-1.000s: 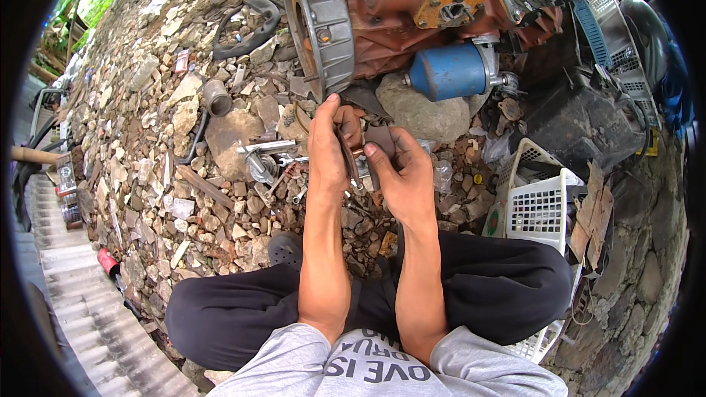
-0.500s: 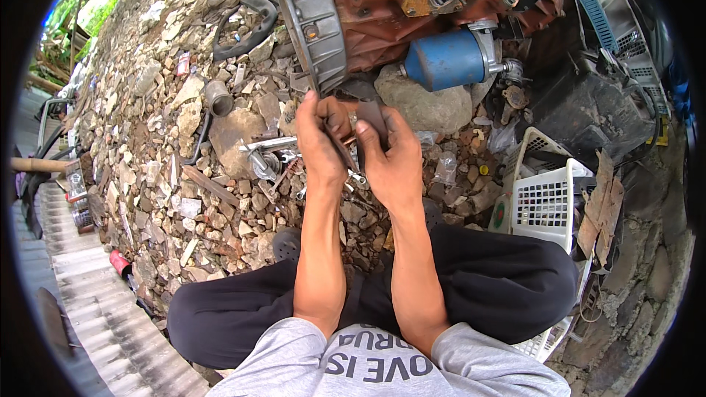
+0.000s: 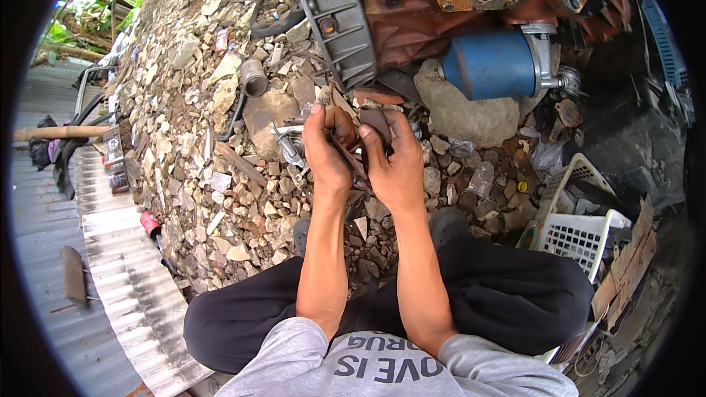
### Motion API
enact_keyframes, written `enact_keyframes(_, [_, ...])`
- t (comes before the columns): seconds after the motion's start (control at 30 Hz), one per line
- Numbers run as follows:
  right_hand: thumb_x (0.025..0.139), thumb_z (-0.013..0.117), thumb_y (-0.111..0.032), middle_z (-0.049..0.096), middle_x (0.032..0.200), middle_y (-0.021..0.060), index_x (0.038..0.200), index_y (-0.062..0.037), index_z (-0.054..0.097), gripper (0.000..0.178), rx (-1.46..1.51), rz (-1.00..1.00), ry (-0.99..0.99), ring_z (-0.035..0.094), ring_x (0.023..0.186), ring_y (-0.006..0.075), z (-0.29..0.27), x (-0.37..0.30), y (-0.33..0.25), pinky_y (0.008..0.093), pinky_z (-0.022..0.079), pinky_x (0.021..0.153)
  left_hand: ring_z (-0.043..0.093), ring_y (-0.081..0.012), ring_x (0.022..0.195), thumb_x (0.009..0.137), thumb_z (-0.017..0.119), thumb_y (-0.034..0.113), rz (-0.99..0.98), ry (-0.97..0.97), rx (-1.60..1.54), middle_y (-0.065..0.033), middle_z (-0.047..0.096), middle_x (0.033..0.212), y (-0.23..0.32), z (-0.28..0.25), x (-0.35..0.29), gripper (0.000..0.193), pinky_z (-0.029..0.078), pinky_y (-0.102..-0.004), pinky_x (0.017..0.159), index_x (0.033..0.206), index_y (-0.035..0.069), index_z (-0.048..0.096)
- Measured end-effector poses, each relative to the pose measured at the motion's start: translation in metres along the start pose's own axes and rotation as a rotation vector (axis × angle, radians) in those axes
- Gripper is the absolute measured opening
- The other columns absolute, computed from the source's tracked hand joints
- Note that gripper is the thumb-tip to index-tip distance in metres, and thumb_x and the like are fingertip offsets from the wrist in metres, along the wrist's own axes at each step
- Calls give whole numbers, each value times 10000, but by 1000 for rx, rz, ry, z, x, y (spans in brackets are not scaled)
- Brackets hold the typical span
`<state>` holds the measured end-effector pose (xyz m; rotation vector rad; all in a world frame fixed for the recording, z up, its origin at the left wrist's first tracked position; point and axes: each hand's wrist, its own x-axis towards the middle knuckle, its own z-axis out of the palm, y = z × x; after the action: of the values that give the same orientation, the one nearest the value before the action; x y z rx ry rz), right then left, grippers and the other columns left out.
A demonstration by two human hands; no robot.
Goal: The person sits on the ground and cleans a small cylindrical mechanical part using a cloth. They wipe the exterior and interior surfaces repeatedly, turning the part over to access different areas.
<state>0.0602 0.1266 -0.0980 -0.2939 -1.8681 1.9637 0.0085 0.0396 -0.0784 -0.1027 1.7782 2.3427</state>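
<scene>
Both hands meet over the rubble, just below the grey bell-shaped housing point(image 3: 342, 33). My right hand point(image 3: 396, 165) is closed, its thumb pressing on a thin dark brown folded sheet point(image 3: 376, 123) that looks stiff, perhaps sandpaper. My left hand point(image 3: 327, 151) is curled with its thumb up. A dark brown edge of the same or a similar sheet runs down along its palm toward the right hand. Whether this is one piece or two, I cannot tell. Left of my left hand, metal tools and a small metal part point(image 3: 291, 148) lie on the stones.
A rust-red gearbox casing point(image 3: 412, 37) with a blue canister point(image 3: 491, 65) stands ahead, by a large rock point(image 3: 467, 106). White plastic baskets point(image 3: 577, 239) are at the right. Corrugated sheets point(image 3: 118, 250) lie left. A metal cup point(image 3: 254, 78) and black hose point(image 3: 276, 26) rest on the rubble.
The view has shifted, so the casing and baskets sit farther right and more of the corrugated sheets shows. My hands remain together on the brown sheet, nearly in the same pose.
</scene>
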Motion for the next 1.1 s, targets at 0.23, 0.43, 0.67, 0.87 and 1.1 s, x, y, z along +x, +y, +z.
enact_keyframes(0.23, [908, 636, -97, 684, 1003, 218, 1152, 6, 556, 276, -36, -42, 8, 680, 944, 373, -30, 28, 12, 402, 525, 775, 231, -102, 519, 922, 348, 562, -67, -19, -82, 44, 253, 562, -17, 31, 24, 511, 187, -274, 484, 610, 161, 291])
enact_keyframes(0.43, [892, 640, -79, 666, 1040, 248, 1203, -4, 544, 334, -108, 71, -9, 654, 993, 405, -47, 28, -1, 416, 516, 809, 210, -91, 487, 918, 355, 576, -212, 113, -102, 63, 240, 549, -24, 44, 23, 519, 176, -260, 462, 592, 178, 288])
enact_keyframes(0.67, [906, 630, -102, 659, 1081, 239, 1249, 0, 521, 374, -76, 128, -13, 674, 965, 387, -36, 17, -1, 423, 526, 789, 215, -84, 497, 942, 322, 549, -181, 49, -138, 69, 212, 560, -27, 34, 5, 512, 168, -253, 457, 590, 181, 266])
enact_keyframes(0.87, [913, 634, -135, 661, 1073, 241, 1251, -9, 533, 375, -94, 38, -9, 667, 997, 380, -19, 9, -3, 409, 517, 803, 227, -97, 514, 939, 319, 538, -68, 75, -156, 52, 246, 559, -18, 21, -1, 502, 186, -276, 471, 596, 176, 266])
enact_keyframes(1.1, [896, 647, -133, 661, 1009, 255, 1199, 6, 563, 344, -221, -66, -10, 665, 975, 389, -29, 2, -22, 400, 507, 799, 239, -105, 533, 942, 305, 502, -175, -12, -456, 45, 225, 569, -7, 31, -9, 486, 210, -282, 503, 594, 166, 262])
